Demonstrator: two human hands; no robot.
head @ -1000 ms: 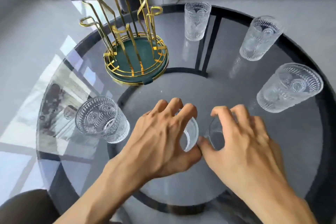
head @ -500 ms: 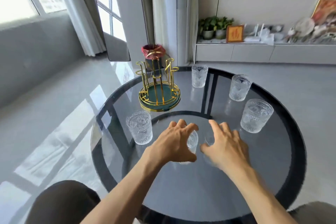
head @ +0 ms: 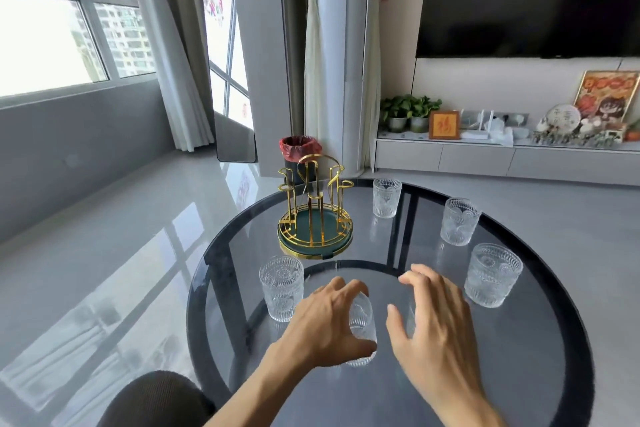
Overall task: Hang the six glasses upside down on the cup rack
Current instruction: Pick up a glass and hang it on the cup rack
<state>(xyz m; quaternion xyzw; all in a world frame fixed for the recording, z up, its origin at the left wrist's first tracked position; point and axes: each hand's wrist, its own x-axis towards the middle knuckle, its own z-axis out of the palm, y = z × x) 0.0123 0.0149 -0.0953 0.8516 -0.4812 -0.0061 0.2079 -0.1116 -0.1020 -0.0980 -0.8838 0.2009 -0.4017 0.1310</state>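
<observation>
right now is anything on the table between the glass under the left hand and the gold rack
Nothing visible. The stretch of table from the glass under the left hand to the gold rack is bare; the nearest other glass stands off to the left.

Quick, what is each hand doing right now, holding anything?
Left hand: closed around a clear patterned glass standing on the table.
Right hand: curled over a second glass, mostly hidden; cannot tell whether it grips it.

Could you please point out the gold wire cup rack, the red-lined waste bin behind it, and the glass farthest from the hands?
gold wire cup rack (head: 313,215): head view, central post.
red-lined waste bin (head: 300,146): head view, red liner.
farthest ribbed clear glass (head: 386,198): head view, side wall.
</observation>
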